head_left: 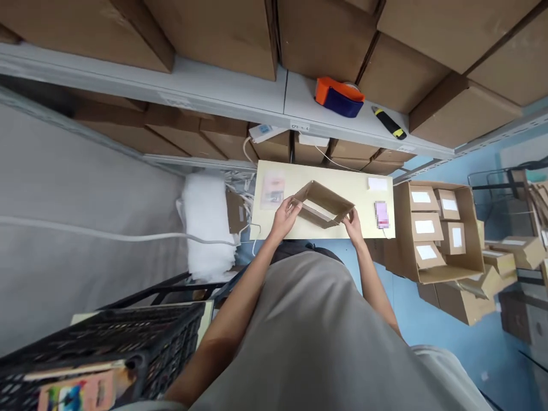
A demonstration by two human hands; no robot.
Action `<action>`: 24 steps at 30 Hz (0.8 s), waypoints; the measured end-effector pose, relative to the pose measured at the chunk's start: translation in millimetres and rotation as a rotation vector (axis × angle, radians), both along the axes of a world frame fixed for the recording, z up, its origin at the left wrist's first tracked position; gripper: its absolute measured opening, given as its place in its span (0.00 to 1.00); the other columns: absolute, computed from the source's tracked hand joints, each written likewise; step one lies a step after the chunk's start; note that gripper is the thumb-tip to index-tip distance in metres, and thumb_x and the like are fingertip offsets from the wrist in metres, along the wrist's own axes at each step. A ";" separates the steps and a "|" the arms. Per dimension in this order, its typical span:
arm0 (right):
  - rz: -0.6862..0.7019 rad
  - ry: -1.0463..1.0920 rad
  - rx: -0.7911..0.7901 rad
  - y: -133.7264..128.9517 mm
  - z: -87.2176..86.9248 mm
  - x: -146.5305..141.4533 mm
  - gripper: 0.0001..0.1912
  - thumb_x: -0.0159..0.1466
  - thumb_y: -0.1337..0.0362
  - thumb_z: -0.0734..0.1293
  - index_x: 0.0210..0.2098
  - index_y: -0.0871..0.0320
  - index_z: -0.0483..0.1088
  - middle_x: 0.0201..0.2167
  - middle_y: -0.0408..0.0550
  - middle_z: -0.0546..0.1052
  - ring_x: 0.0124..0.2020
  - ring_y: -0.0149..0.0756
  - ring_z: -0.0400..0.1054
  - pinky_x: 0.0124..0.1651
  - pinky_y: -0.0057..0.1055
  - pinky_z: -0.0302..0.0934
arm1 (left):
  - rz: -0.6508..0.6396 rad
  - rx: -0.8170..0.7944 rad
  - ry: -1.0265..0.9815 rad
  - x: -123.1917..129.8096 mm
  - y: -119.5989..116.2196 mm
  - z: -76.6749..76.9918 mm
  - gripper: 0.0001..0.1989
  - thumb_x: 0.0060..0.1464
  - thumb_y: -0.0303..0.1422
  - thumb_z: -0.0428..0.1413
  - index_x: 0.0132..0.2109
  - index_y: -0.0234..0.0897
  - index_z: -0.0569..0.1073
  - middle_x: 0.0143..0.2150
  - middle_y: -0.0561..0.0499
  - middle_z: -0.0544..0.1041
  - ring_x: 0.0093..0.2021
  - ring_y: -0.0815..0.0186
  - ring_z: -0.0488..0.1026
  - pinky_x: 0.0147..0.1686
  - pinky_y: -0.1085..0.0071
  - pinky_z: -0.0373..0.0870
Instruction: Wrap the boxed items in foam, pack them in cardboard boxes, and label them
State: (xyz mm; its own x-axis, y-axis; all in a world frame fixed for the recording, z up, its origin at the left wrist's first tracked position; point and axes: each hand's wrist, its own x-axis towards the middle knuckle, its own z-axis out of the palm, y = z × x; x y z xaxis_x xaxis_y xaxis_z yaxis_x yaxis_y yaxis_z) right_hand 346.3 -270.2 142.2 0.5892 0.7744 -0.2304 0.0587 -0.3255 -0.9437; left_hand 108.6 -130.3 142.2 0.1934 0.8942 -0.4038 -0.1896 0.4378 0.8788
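Between my two hands is a small brown cardboard box [314,218], squared up into a frame and tilted over the pale table [368,228]. Its inside shows, and the table seems to be visible through it. My left hand [286,216] grips the left corner, thumb on the near side. At the right corner my right hand [353,224] pinches the cardboard, its fingers partly behind the edge. To the left on the table lies a blurred pinkish flat packet [273,189]. A pink phone-like item [381,215] and a white label stack [377,184] lie to the right.
A shelf [240,85] with cardboard boxes runs above the table, holding an orange and blue tape dispenser [339,97] and a cutter [389,123]. A large carton [454,274] of labelled boxes stands right. White wrapping [208,228] and a black crate [171,331] are left.
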 end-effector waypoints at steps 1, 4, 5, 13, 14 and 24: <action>-0.009 0.018 -0.005 0.5 1.2 -2.6 0.45 0.60 0.47 0.74 0.71 0.60 0.68 0.73 0.67 0.75 0.76 0.50 0.68 0.77 0.51 0.67 | -0.020 0.001 0.008 1.4 2.3 -0.8 0.19 0.52 0.32 0.76 0.50 0.40 0.80 0.55 0.41 0.84 0.64 0.53 0.82 0.73 0.53 0.73; -0.078 0.061 -0.060 -0.2 7.2 -10.5 0.46 0.62 0.44 0.73 0.73 0.61 0.68 0.77 0.65 0.72 0.79 0.49 0.65 0.80 0.50 0.62 | -0.098 0.045 0.140 0.9 7.5 2.0 0.15 0.56 0.39 0.74 0.46 0.40 0.81 0.50 0.42 0.86 0.58 0.52 0.84 0.65 0.55 0.80; -0.097 0.058 -0.071 -1.4 10.0 -13.5 0.45 0.64 0.43 0.72 0.73 0.61 0.68 0.77 0.64 0.72 0.80 0.50 0.64 0.81 0.50 0.61 | -0.149 0.085 0.234 -0.8 9.4 5.0 0.14 0.58 0.41 0.73 0.46 0.41 0.80 0.50 0.42 0.86 0.56 0.52 0.84 0.62 0.56 0.81; -0.040 -0.072 -0.268 -5.6 33.5 -22.9 0.32 0.65 0.51 0.72 0.65 0.57 0.75 0.65 0.62 0.81 0.67 0.56 0.78 0.67 0.50 0.77 | -0.526 0.424 0.907 -10.0 32.8 39.0 0.03 0.66 0.34 0.61 0.44 0.43 0.80 0.49 0.47 0.88 0.47 0.52 0.87 0.51 0.60 0.78; -0.021 -0.121 -0.286 -2.5 36.5 -18.0 0.29 0.66 0.53 0.70 0.63 0.57 0.77 0.62 0.62 0.82 0.63 0.54 0.81 0.64 0.48 0.79 | -0.528 0.445 0.942 -8.6 34.4 42.4 0.04 0.67 0.33 0.61 0.44 0.43 0.81 0.49 0.47 0.89 0.47 0.52 0.87 0.49 0.60 0.77; 0.305 -0.672 -0.307 50.4 61.6 58.3 0.22 0.73 0.61 0.63 0.59 0.59 0.81 0.43 0.55 0.81 0.38 0.44 0.80 0.50 0.41 0.79 | -0.420 0.472 1.035 33.7 8.5 57.3 0.07 0.70 0.33 0.60 0.49 0.39 0.83 0.49 0.46 0.86 0.39 0.56 0.85 0.44 0.62 0.75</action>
State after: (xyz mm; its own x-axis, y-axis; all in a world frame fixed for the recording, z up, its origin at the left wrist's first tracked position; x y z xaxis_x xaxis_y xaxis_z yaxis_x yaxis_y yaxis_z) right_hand 404.6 -219.8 203.8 0.4497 0.8837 -0.1301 0.7117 -0.4425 -0.5456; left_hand 142.3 -121.8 199.5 0.2821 0.9403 -0.1906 0.7772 -0.1075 0.6200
